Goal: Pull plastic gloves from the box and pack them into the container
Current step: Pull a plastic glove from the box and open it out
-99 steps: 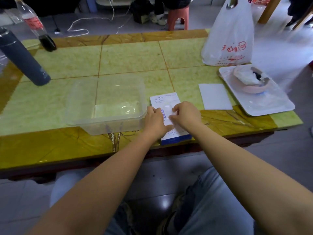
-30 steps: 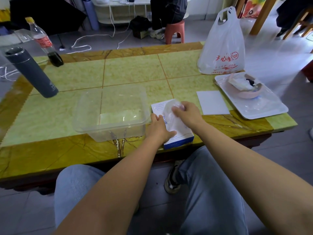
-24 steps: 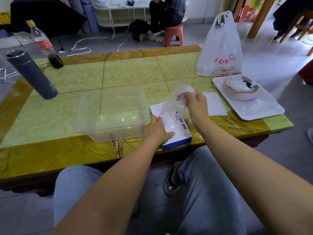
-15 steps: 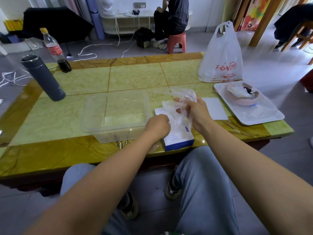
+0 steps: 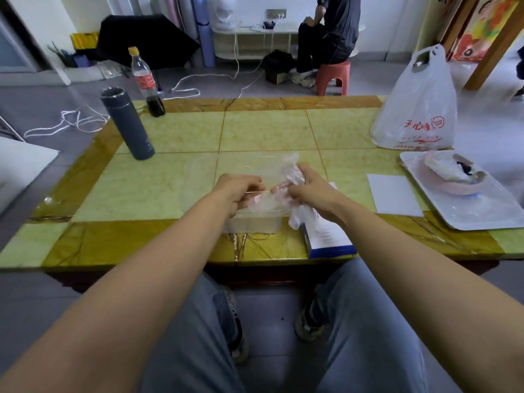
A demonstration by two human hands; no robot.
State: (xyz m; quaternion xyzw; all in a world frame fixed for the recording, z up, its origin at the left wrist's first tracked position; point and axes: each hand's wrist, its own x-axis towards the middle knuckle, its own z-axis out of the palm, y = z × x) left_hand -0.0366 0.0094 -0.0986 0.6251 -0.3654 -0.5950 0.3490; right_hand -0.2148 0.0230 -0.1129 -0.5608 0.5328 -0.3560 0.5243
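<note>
A thin clear plastic glove (image 5: 289, 177) is stretched between my two hands above the table. My right hand (image 5: 306, 187) grips its bunched upper end, and my left hand (image 5: 236, 192) pinches the other end. Both hands hover over the clear plastic container (image 5: 252, 222), which is largely hidden behind them. The white and blue glove box (image 5: 326, 236) lies flat at the table's front edge, just right of the container and under my right wrist. A loose end of the glove hangs down toward the box.
A dark flask (image 5: 127, 123) and a cola bottle (image 5: 146, 82) stand at the back left. A white shopping bag (image 5: 416, 106), a white tray (image 5: 476, 211) holding a pink bowl, and a white paper sheet (image 5: 392, 194) occupy the right side. A person sits on a stool beyond the table.
My right hand pulled a glove up out of the box. My left hand let go of the box and took the glove's other end, and both hands moved left over the container.
</note>
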